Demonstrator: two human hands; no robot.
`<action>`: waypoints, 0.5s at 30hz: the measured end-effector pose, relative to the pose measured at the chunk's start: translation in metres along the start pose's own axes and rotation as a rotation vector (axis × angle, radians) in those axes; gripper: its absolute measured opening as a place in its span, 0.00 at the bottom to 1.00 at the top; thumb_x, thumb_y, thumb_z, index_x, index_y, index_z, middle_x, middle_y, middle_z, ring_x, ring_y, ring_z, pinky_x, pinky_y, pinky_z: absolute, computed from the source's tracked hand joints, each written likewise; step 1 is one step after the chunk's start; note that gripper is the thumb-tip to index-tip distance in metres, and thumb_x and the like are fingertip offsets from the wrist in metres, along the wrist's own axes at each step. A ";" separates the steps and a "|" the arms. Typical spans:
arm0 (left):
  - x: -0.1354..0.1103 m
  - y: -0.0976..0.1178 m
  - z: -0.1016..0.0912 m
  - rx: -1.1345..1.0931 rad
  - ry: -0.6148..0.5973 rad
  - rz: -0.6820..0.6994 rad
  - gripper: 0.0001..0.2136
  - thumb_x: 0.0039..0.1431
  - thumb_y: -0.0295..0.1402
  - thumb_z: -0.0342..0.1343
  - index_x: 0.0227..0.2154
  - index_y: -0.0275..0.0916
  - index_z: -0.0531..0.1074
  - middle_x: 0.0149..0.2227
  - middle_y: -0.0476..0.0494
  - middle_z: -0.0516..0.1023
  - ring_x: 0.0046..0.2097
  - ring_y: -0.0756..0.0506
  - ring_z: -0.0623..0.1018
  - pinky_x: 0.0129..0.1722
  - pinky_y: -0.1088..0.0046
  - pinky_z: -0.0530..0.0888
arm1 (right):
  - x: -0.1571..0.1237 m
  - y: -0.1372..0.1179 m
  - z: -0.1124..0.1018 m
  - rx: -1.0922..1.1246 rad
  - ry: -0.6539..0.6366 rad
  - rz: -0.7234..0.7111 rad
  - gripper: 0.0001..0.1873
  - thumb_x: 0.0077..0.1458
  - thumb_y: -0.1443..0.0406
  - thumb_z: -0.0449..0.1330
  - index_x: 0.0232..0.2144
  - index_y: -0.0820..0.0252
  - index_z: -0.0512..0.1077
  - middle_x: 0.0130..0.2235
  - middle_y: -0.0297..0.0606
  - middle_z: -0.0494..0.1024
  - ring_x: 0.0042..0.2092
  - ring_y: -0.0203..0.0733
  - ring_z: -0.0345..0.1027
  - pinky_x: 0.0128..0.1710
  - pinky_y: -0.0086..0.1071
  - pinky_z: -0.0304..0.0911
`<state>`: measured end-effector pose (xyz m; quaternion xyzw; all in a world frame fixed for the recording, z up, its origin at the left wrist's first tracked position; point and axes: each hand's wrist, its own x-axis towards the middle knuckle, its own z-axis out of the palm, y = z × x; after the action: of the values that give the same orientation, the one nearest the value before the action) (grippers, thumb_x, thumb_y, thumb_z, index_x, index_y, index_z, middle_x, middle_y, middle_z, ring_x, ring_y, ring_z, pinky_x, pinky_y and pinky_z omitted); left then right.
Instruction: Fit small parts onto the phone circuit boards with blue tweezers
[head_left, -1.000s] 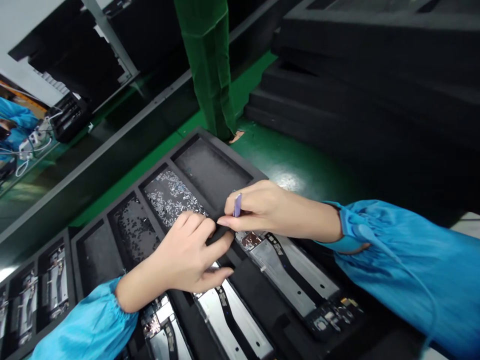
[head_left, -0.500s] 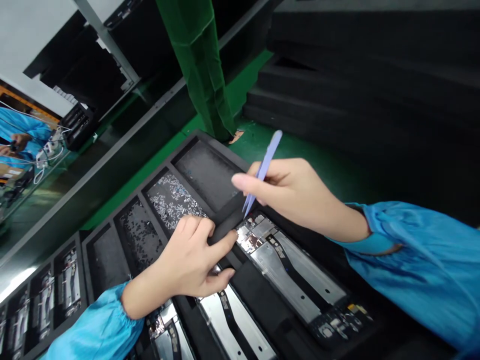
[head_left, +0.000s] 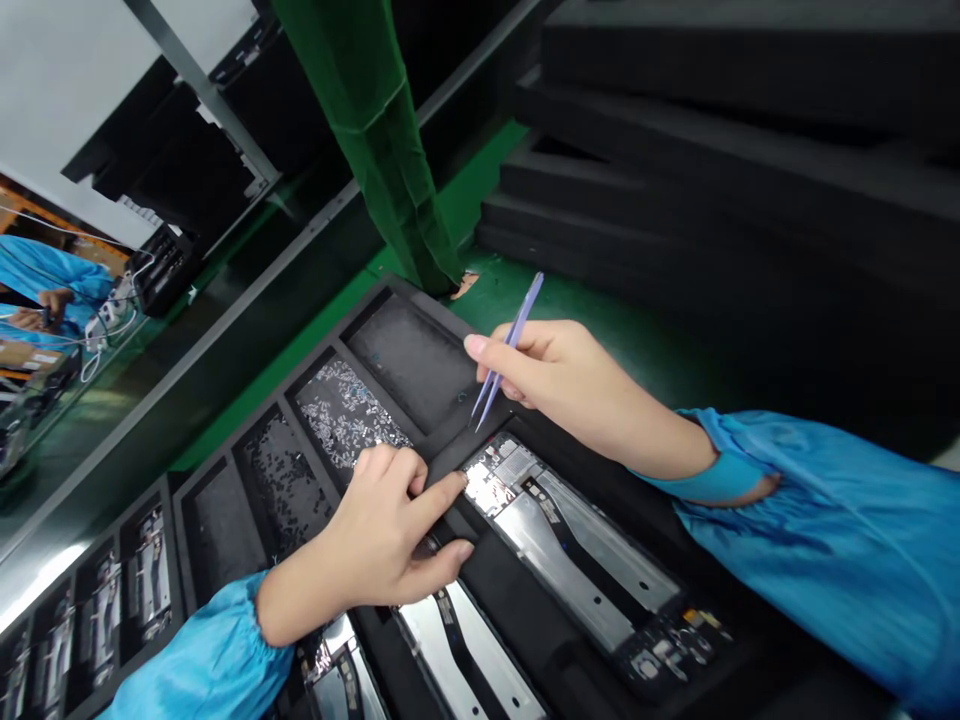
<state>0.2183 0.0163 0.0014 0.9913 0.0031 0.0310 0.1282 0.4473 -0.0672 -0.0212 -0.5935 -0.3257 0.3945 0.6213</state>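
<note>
In my right hand [head_left: 559, 375] I hold a pair of lilac tweezers [head_left: 517, 325], pinched between thumb and fingers. Their two tips are apart, just above the top end of an opened phone [head_left: 540, 540] lying in a black foam tray [head_left: 442, 450]. I cannot make out anything between the tips. My left hand [head_left: 390, 530] has its fingers spread, index fingertip at the phone's upper left corner and thumb below it. Under and beside this hand lie a second opened phone [head_left: 472, 650] and a third one [head_left: 341, 670], partly covered.
Tray compartments hold many small silver parts [head_left: 345, 410] and small black parts [head_left: 281, 470]. More phone frames [head_left: 150, 570] sit in a tray at left. Black foam trays [head_left: 675, 200] are stacked at upper right. A co-worker in blue sleeves [head_left: 52, 285] sits across.
My right hand has drawn slightly left, and the tweezer tips have lifted off the phone's top edge and spread wider. My left hand keeps about the same place.
</note>
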 end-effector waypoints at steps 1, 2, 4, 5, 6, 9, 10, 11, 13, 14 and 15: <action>-0.001 0.000 0.001 0.008 0.021 0.026 0.20 0.66 0.40 0.52 0.54 0.32 0.72 0.36 0.42 0.64 0.37 0.42 0.63 0.37 0.61 0.63 | 0.000 -0.001 0.000 0.003 -0.004 -0.005 0.23 0.59 0.50 0.64 0.23 0.62 0.71 0.18 0.26 0.59 0.20 0.29 0.50 0.20 0.28 0.46; -0.003 0.001 0.001 0.020 0.048 0.053 0.20 0.66 0.39 0.52 0.54 0.30 0.71 0.36 0.42 0.64 0.37 0.43 0.64 0.37 0.61 0.63 | 0.000 -0.001 0.000 0.009 -0.006 -0.006 0.23 0.59 0.49 0.64 0.23 0.62 0.71 0.18 0.26 0.59 0.20 0.29 0.49 0.20 0.28 0.45; -0.005 0.002 0.003 0.051 0.090 0.077 0.20 0.67 0.39 0.51 0.54 0.29 0.71 0.36 0.41 0.65 0.37 0.43 0.64 0.37 0.62 0.63 | 0.001 0.000 0.000 0.023 -0.006 0.000 0.25 0.59 0.48 0.64 0.23 0.62 0.70 0.18 0.25 0.59 0.20 0.28 0.49 0.20 0.28 0.44; -0.005 0.003 0.004 0.068 0.091 0.069 0.21 0.67 0.40 0.51 0.55 0.29 0.70 0.37 0.41 0.65 0.37 0.42 0.64 0.37 0.62 0.63 | 0.002 0.000 0.000 0.027 -0.007 0.004 0.25 0.59 0.46 0.63 0.24 0.62 0.71 0.18 0.25 0.59 0.20 0.28 0.48 0.20 0.28 0.44; -0.006 0.003 0.005 0.082 0.079 0.052 0.22 0.67 0.41 0.51 0.56 0.30 0.71 0.37 0.40 0.65 0.37 0.42 0.64 0.38 0.61 0.63 | 0.002 0.001 0.000 0.027 -0.011 0.007 0.26 0.58 0.45 0.63 0.24 0.62 0.71 0.18 0.25 0.60 0.20 0.28 0.49 0.20 0.28 0.44; -0.005 0.003 0.005 0.070 0.016 -0.007 0.22 0.68 0.44 0.50 0.56 0.33 0.71 0.39 0.39 0.65 0.39 0.41 0.64 0.39 0.59 0.64 | 0.003 0.003 0.000 0.010 -0.035 0.002 0.29 0.56 0.42 0.63 0.24 0.62 0.71 0.19 0.26 0.60 0.21 0.29 0.51 0.20 0.27 0.45; -0.006 0.003 0.005 0.057 0.005 -0.019 0.22 0.68 0.44 0.49 0.56 0.34 0.71 0.39 0.39 0.65 0.39 0.41 0.64 0.40 0.59 0.64 | 0.003 0.003 0.000 0.003 -0.049 -0.002 0.29 0.56 0.42 0.64 0.24 0.62 0.71 0.19 0.26 0.61 0.21 0.29 0.51 0.20 0.27 0.46; -0.006 0.002 0.005 0.045 0.002 -0.024 0.22 0.68 0.44 0.49 0.56 0.34 0.72 0.39 0.40 0.65 0.39 0.41 0.65 0.40 0.59 0.64 | 0.003 0.002 -0.001 -0.003 -0.067 -0.008 0.29 0.55 0.42 0.64 0.24 0.63 0.72 0.19 0.26 0.61 0.21 0.28 0.52 0.20 0.27 0.46; -0.008 0.002 0.003 0.033 0.009 -0.012 0.22 0.69 0.44 0.48 0.56 0.34 0.72 0.38 0.41 0.65 0.39 0.41 0.65 0.40 0.60 0.64 | 0.003 -0.001 -0.001 -0.022 -0.116 -0.019 0.29 0.54 0.42 0.64 0.26 0.64 0.74 0.19 0.27 0.62 0.21 0.29 0.53 0.20 0.26 0.47; -0.009 0.002 0.003 0.034 0.016 0.000 0.22 0.70 0.43 0.47 0.56 0.34 0.72 0.38 0.41 0.65 0.39 0.42 0.66 0.40 0.60 0.64 | 0.003 -0.003 -0.001 -0.035 -0.141 -0.026 0.29 0.54 0.42 0.65 0.28 0.64 0.76 0.20 0.28 0.64 0.21 0.29 0.54 0.20 0.26 0.49; -0.010 0.002 0.002 0.038 0.024 0.009 0.22 0.70 0.43 0.47 0.55 0.33 0.72 0.37 0.41 0.66 0.38 0.42 0.66 0.40 0.60 0.64 | 0.002 -0.006 -0.001 -0.050 -0.165 -0.035 0.29 0.53 0.42 0.65 0.30 0.65 0.77 0.21 0.29 0.66 0.22 0.30 0.56 0.20 0.27 0.50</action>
<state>0.2089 0.0136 -0.0005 0.9931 0.0008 0.0434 0.1090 0.4500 -0.0655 -0.0156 -0.5687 -0.3958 0.4227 0.5841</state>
